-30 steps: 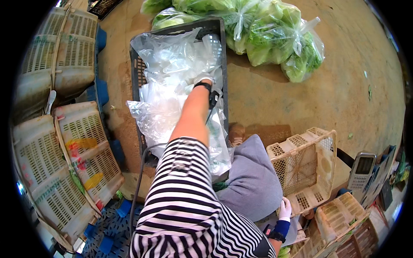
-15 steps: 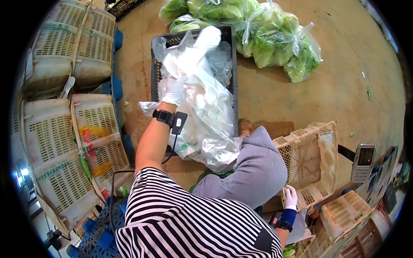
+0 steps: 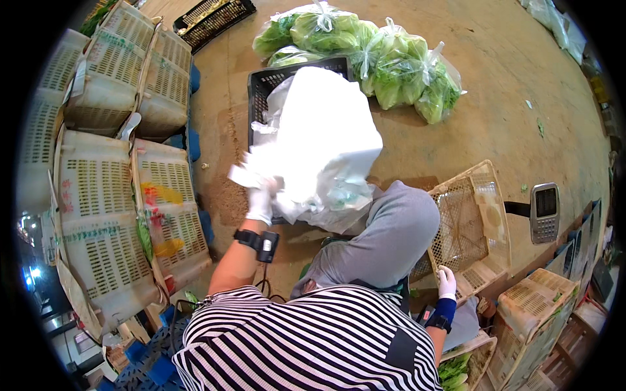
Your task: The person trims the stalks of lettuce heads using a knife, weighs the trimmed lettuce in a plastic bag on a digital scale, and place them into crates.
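Observation:
In my gloved left hand (image 3: 260, 201) a white plastic bag (image 3: 329, 124) is bunched at one edge. The bag spreads wide over a black crate (image 3: 258, 91), covering most of it. Crumpled clear plastic (image 3: 339, 218) shows under its near side, by my knee. My gloved right hand (image 3: 447, 283) is closed at the near corner of a beige slatted crate (image 3: 492, 215), which lies tipped to my right; the fingers' exact hold is small in view.
Clear bags of leafy green vegetables (image 3: 398, 68) lie beyond the black crate. Stacked white crates (image 3: 98, 221) line the left side. A handset-like device with a screen (image 3: 545, 214) stands at the right. Another black crate (image 3: 215, 23) sits far left.
My left hand has drawn back toward me with the white bag, which has billowed out over the black crate. My right hand remains at the beige crate's corner. The view has shifted slightly.

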Available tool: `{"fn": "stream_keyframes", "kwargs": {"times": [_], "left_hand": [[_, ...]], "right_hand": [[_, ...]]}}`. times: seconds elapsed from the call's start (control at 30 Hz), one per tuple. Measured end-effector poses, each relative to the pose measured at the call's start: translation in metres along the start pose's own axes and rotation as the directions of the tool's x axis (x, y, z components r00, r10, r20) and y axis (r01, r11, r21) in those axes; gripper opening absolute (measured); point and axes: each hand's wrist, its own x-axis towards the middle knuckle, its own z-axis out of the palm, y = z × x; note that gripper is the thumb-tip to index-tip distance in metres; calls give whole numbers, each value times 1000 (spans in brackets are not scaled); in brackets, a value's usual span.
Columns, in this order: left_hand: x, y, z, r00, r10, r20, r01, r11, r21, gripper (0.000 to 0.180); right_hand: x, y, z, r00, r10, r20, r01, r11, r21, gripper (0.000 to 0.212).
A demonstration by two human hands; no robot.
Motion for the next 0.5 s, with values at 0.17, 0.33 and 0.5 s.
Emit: {"fn": "stream_keyframes", "kwargs": {"times": [0.17, 0.33, 0.5], "left_hand": [[1, -104, -86, 959, 43, -280, 107, 861, 498, 43], [-18, 15, 40, 719, 589, 369, -608, 275, 745, 46], [18, -71, 101, 844, 156, 513, -516, -25, 856, 56]], "right_hand": [[-16, -8, -3, 996, -83, -24, 83, 996, 17, 23], [-37, 23, -21, 993, -53, -107, 64, 993, 102, 24], [-56, 7, -26, 990, -78, -121, 101, 975, 198, 24]]}}
